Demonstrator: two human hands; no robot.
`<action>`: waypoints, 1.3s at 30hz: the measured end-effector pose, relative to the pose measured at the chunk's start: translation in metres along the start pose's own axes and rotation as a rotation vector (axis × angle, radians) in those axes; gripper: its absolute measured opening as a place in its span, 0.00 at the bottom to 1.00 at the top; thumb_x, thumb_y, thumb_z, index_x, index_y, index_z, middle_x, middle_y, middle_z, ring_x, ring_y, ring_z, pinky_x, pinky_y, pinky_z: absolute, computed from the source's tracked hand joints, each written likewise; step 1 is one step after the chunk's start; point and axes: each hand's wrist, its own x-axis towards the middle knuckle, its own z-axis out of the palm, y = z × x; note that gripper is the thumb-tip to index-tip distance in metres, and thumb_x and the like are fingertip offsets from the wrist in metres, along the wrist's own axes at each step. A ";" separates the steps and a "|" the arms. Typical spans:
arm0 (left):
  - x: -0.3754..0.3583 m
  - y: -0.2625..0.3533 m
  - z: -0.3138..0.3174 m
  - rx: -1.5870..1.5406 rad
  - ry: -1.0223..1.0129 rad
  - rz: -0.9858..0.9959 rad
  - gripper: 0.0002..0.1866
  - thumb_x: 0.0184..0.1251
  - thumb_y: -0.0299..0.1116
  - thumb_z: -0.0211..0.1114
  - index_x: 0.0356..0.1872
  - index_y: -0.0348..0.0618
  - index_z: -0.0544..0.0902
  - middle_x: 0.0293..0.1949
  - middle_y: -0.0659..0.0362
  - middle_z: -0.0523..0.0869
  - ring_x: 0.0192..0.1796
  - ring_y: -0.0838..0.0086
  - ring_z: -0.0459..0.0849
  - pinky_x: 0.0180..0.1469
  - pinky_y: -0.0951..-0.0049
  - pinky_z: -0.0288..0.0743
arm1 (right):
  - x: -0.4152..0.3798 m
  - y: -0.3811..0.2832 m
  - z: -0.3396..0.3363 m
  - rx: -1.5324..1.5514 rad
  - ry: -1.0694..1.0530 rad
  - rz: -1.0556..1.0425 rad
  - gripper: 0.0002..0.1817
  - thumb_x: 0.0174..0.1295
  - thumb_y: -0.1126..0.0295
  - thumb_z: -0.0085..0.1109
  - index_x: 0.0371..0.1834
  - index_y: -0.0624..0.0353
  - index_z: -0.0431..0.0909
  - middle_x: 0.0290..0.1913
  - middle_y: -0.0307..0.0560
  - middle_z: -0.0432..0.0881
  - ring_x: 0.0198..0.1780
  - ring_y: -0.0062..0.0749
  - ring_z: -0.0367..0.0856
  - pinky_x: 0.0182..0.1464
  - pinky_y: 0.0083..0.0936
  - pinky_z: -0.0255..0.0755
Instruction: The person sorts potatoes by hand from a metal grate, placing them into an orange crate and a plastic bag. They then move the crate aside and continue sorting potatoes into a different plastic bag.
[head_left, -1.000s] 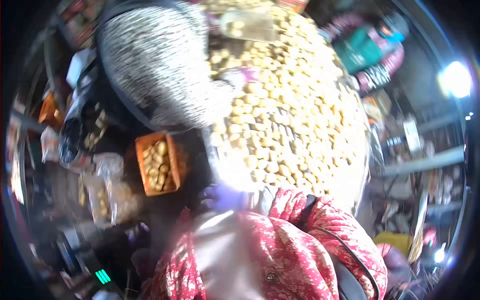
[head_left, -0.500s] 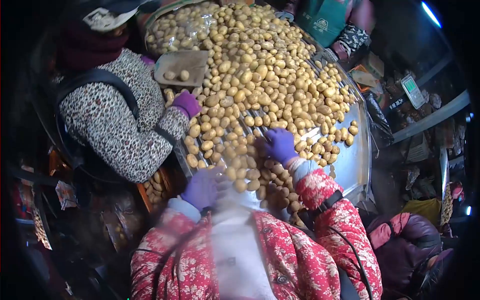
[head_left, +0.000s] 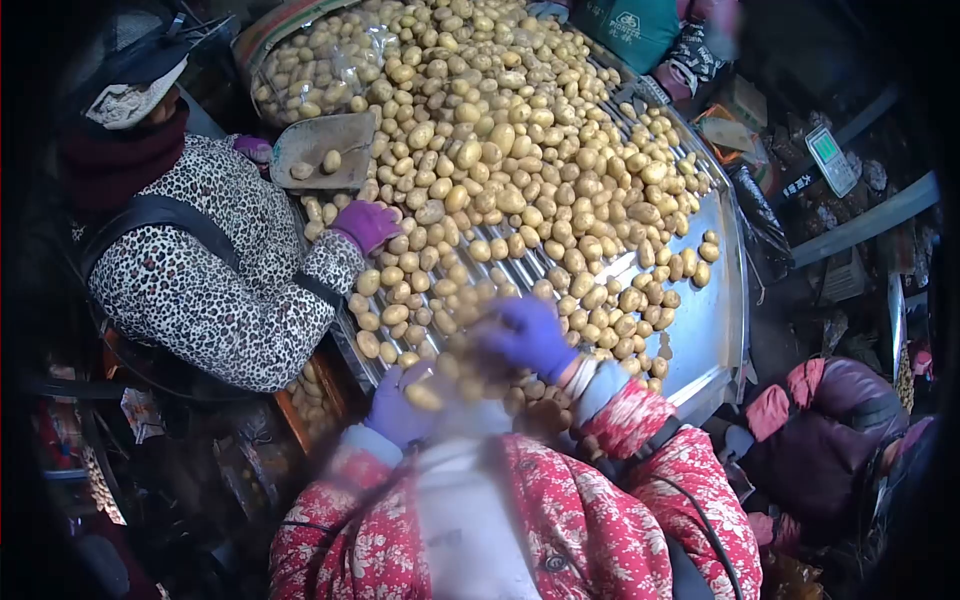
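A big heap of yellow potatoes [head_left: 520, 170] lies on a slatted metal sorting table [head_left: 705, 330]. My left hand [head_left: 400, 405], in a purple glove, is at the near edge of the heap with a potato against its fingers; motion blur hides the grip. My right hand [head_left: 525, 335], also in a purple glove, is curled palm-down over potatoes near the table's front. My sleeves are red with a floral print.
A person in a spotted jacket [head_left: 215, 290] works at the left, one purple-gloved hand [head_left: 365, 222] on the heap beside a flat scoop [head_left: 325, 150] with two potatoes. Another person in green [head_left: 640, 30] stands at the far end. An orange crate [head_left: 315, 395] sits below the left edge. A scale [head_left: 830, 160] is at right.
The view swung from a blurred downward look up onto the table. My right hand pulled back toward me over the potatoes; my left hand stayed at the near edge.
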 end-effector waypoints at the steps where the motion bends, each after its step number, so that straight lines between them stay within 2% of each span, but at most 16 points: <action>1: 0.002 0.000 -0.003 -0.131 0.034 -0.114 0.28 0.75 0.54 0.53 0.68 0.48 0.73 0.48 0.53 0.84 0.43 0.57 0.81 0.44 0.52 0.75 | 0.014 0.024 -0.018 -0.183 0.040 0.120 0.23 0.59 0.49 0.69 0.50 0.52 0.88 0.40 0.52 0.88 0.43 0.49 0.85 0.48 0.39 0.79; 3: 0.007 -0.001 -0.008 -0.412 0.151 -0.327 0.23 0.73 0.46 0.57 0.63 0.47 0.77 0.37 0.58 0.85 0.30 0.63 0.80 0.30 0.62 0.72 | 0.035 0.051 -0.064 -0.529 0.132 0.363 0.24 0.60 0.46 0.66 0.52 0.51 0.86 0.45 0.50 0.88 0.47 0.51 0.85 0.51 0.42 0.76; 7: -0.006 0.019 0.001 -0.052 0.052 -0.179 0.28 0.70 0.39 0.59 0.71 0.50 0.72 0.38 0.60 0.84 0.32 0.67 0.78 0.36 0.64 0.73 | 0.040 0.145 -0.084 -0.538 -0.020 0.798 0.32 0.59 0.39 0.62 0.60 0.48 0.83 0.56 0.52 0.87 0.62 0.50 0.83 0.64 0.46 0.73; 8: -0.012 0.030 0.009 0.353 -0.040 0.069 0.30 0.70 0.38 0.59 0.74 0.52 0.70 0.40 0.60 0.84 0.34 0.67 0.78 0.38 0.63 0.73 | 0.038 0.147 -0.084 -0.509 -0.005 0.799 0.32 0.58 0.42 0.64 0.61 0.50 0.83 0.55 0.53 0.87 0.59 0.50 0.84 0.62 0.44 0.76; 12: 0.002 0.014 -0.007 -0.039 -0.189 -0.145 0.37 0.71 0.39 0.59 0.81 0.55 0.61 0.56 0.54 0.80 0.40 0.71 0.77 0.43 0.66 0.73 | 0.013 0.095 -0.080 -0.120 0.371 0.542 0.32 0.54 0.54 0.68 0.62 0.56 0.82 0.50 0.55 0.89 0.51 0.43 0.88 0.54 0.37 0.81; 14: 0.003 0.010 -0.003 0.034 -0.259 -0.126 0.37 0.71 0.42 0.59 0.81 0.54 0.61 0.56 0.52 0.79 0.39 0.72 0.77 0.41 0.68 0.72 | -0.004 0.033 -0.069 0.078 0.125 0.687 0.33 0.55 0.57 0.71 0.63 0.62 0.80 0.45 0.49 0.89 0.48 0.33 0.87 0.52 0.31 0.81; 17: 0.006 0.017 0.000 -0.182 -0.276 -0.302 0.36 0.72 0.46 0.58 0.80 0.50 0.63 0.52 0.49 0.82 0.33 0.70 0.77 0.35 0.68 0.71 | -0.043 -0.023 -0.020 0.294 -0.132 0.344 0.28 0.56 0.56 0.77 0.56 0.60 0.85 0.46 0.49 0.89 0.47 0.38 0.87 0.53 0.33 0.80; 19: 0.003 0.003 -0.021 -0.460 -0.218 -0.413 0.36 0.71 0.49 0.57 0.77 0.48 0.65 0.51 0.47 0.84 0.28 0.69 0.76 0.31 0.66 0.69 | -0.028 -0.004 -0.018 0.092 0.099 0.226 0.29 0.55 0.53 0.76 0.56 0.59 0.85 0.46 0.51 0.89 0.48 0.42 0.87 0.54 0.35 0.80; 24: 0.001 0.001 -0.038 -0.677 -0.159 -0.488 0.37 0.67 0.56 0.58 0.72 0.45 0.70 0.51 0.47 0.86 0.24 0.66 0.77 0.24 0.64 0.67 | 0.037 0.060 -0.066 -0.486 0.058 0.530 0.29 0.55 0.47 0.67 0.56 0.53 0.85 0.45 0.52 0.88 0.52 0.49 0.84 0.57 0.46 0.76; 25: 0.000 0.012 -0.026 -0.701 -0.061 -0.486 0.36 0.67 0.58 0.58 0.70 0.46 0.73 0.52 0.48 0.86 0.26 0.66 0.78 0.25 0.64 0.68 | 0.031 0.108 -0.049 -0.320 0.073 0.673 0.28 0.55 0.48 0.66 0.56 0.51 0.85 0.45 0.50 0.88 0.51 0.49 0.84 0.57 0.47 0.75; 27: 0.001 0.018 -0.024 -0.732 0.102 -0.454 0.35 0.67 0.62 0.56 0.67 0.49 0.77 0.53 0.50 0.86 0.32 0.65 0.81 0.26 0.63 0.70 | 0.027 0.076 -0.049 -0.458 0.259 0.361 0.24 0.54 0.52 0.66 0.51 0.53 0.84 0.41 0.48 0.87 0.44 0.48 0.84 0.49 0.44 0.77; 28: -0.001 0.000 -0.047 -0.970 -0.139 -0.443 0.36 0.67 0.65 0.54 0.67 0.52 0.77 0.60 0.50 0.84 0.50 0.62 0.83 0.42 0.52 0.79 | 0.025 0.059 -0.049 -0.548 0.352 0.214 0.22 0.53 0.55 0.66 0.48 0.54 0.84 0.39 0.48 0.87 0.41 0.48 0.85 0.45 0.42 0.78; 31: -0.007 0.030 0.007 -0.862 -0.131 -0.336 0.37 0.68 0.67 0.53 0.69 0.52 0.75 0.70 0.52 0.75 0.69 0.57 0.74 0.63 0.39 0.72 | -0.009 -0.017 -0.021 0.204 0.216 0.386 0.24 0.57 0.58 0.73 0.55 0.57 0.84 0.43 0.53 0.88 0.41 0.41 0.87 0.46 0.37 0.81; 33: 0.006 -0.001 -0.011 -0.947 -0.184 -0.320 0.38 0.69 0.67 0.52 0.71 0.52 0.72 0.76 0.52 0.67 0.77 0.54 0.64 0.73 0.35 0.60 | -0.040 -0.044 -0.002 0.239 0.006 0.227 0.27 0.56 0.57 0.76 0.59 0.55 0.84 0.44 0.50 0.87 0.44 0.40 0.86 0.46 0.34 0.80; 36: 0.016 -0.037 -0.042 -0.847 -0.003 -0.262 0.35 0.69 0.65 0.53 0.68 0.53 0.73 0.70 0.53 0.73 0.72 0.54 0.70 0.67 0.38 0.68 | -0.035 -0.024 -0.027 0.156 0.088 0.436 0.27 0.53 0.57 0.76 0.57 0.53 0.84 0.41 0.49 0.86 0.44 0.45 0.85 0.46 0.39 0.78; 39: 0.013 -0.045 -0.057 -0.782 0.006 -0.298 0.30 0.69 0.63 0.54 0.61 0.54 0.78 0.62 0.52 0.80 0.65 0.54 0.78 0.59 0.40 0.74 | -0.036 0.080 -0.055 -0.662 0.275 0.261 0.30 0.53 0.53 0.71 0.62 0.47 0.81 0.39 0.47 0.85 0.45 0.46 0.83 0.48 0.45 0.74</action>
